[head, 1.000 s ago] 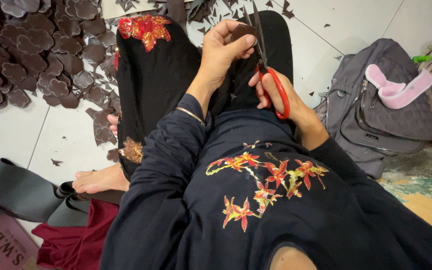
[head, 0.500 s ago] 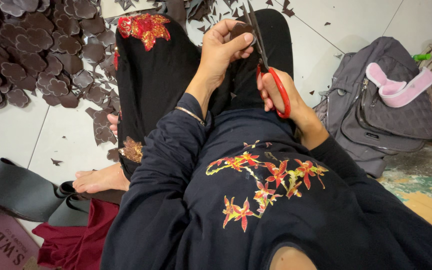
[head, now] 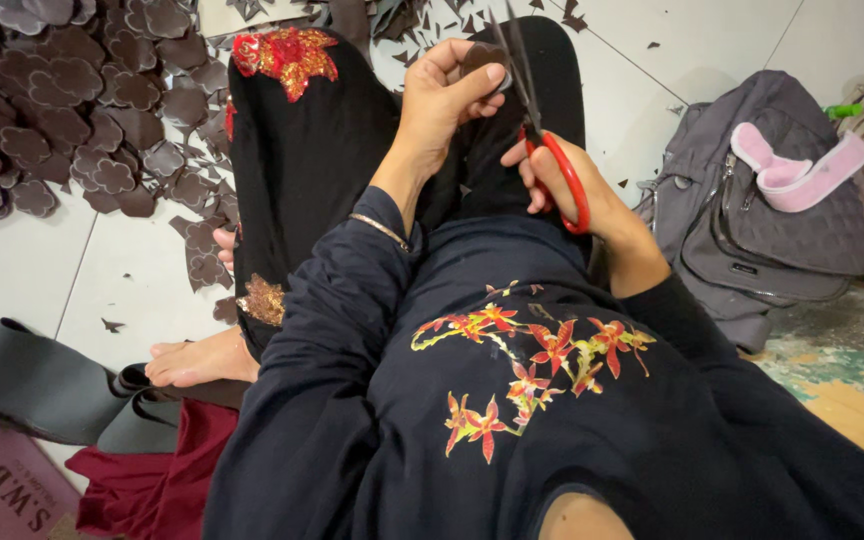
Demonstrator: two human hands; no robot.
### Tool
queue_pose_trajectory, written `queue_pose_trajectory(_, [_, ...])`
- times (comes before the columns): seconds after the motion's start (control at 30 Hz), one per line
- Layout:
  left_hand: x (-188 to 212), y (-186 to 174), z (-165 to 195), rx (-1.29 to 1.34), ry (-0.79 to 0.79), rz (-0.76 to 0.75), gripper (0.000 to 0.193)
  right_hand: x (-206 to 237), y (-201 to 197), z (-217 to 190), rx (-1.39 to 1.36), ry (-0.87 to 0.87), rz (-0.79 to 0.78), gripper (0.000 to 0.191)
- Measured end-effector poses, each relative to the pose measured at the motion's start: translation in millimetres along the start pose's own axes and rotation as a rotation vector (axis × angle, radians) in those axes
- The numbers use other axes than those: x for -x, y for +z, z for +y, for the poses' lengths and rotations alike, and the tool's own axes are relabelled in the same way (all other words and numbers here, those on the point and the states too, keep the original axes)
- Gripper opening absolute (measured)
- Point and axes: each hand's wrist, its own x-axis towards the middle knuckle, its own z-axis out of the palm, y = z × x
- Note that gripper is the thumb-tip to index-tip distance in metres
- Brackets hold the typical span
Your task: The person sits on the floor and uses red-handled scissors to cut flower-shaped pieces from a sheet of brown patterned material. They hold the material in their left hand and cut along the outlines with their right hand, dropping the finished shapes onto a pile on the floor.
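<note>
I sit on the floor with my legs in black trousers stretched out. My left hand [head: 447,95] pinches a small dark brown leather piece [head: 480,55] above my lap. My right hand [head: 562,185] grips red-handled scissors [head: 542,130], thumb and fingers through the loops. The dark blades point up and meet the edge of the piece. A thin bracelet sits on my left wrist.
A heap of dark brown flower-shaped cutouts [head: 72,100] covers the white tiled floor at upper left, with small scraps [head: 422,15] at the top. A grey quilted backpack [head: 752,210] with a pink visor lies right. Grey rolled material [head: 32,385], red cloth and a box sit lower left.
The scissors and the leather piece have shifted only slightly in my hands; the piece turns a little against the blades. Everything else stays put.
</note>
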Motion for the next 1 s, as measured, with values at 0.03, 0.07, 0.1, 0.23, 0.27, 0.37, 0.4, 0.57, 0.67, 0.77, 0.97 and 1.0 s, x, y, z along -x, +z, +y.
queue_pose_trajectory(0.03, [1.0,-0.3,0.4,-0.010,-0.001,0.000,0.016,-0.7,2.6,1.3,0.013,0.005,0.010,0.067])
queue_pose_trajectory(0.07, [0.9,0.2,0.8,-0.021,0.000,0.000,0.016,-2.1,4.1,2.8,0.026,0.008,0.020,0.067])
queue_pose_trajectory(0.1, [1.2,0.5,1.5,-0.032,0.001,0.000,0.015,-3.3,5.7,4.5,0.039,0.010,0.028,0.067])
queue_pose_trajectory(0.23, [2.4,2.6,3.7,-0.041,-0.018,-0.013,0.013,-6.8,9.5,10.4,-0.016,0.014,0.065,0.066])
queue_pose_trajectory(0.27, [2.4,3.2,3.8,-0.044,-0.028,-0.022,0.013,-6.8,9.8,11.3,-0.026,0.018,0.075,0.067])
queue_pose_trajectory(0.37, [1.4,4.1,3.0,0.001,-0.044,0.022,0.012,-7.6,10.1,12.3,-0.092,0.017,0.142,0.068])
queue_pose_trajectory(0.4, [0.9,3.7,2.7,0.024,-0.047,0.048,0.014,-8.1,10.1,12.6,-0.120,0.014,0.170,0.068])
queue_pose_trajectory(0.57, [-3.5,-1.4,3.9,0.062,0.041,0.213,0.013,-15.8,3.3,15.2,-0.170,0.130,0.251,0.076])
queue_pose_trajectory(0.67, [-5.5,-0.3,5.9,0.123,0.031,0.263,0.015,-25.4,0.6,19.3,-0.312,0.177,0.242,0.082])
queue_pose_trajectory(0.77, [-5.9,2.1,7.3,0.137,0.055,0.278,0.024,-31.1,-4.0,18.7,-0.483,0.169,0.210,0.084])
queue_pose_trajectory(0.97, [-2.9,5.1,11.2,0.110,0.102,0.300,0.042,-31.6,-3.8,16.7,-0.519,0.158,0.199,0.085])
queue_pose_trajectory(1.0, [-3.0,5.6,11.2,0.104,0.103,0.297,0.045,-31.6,-4.0,16.2,-0.511,0.144,0.195,0.085])
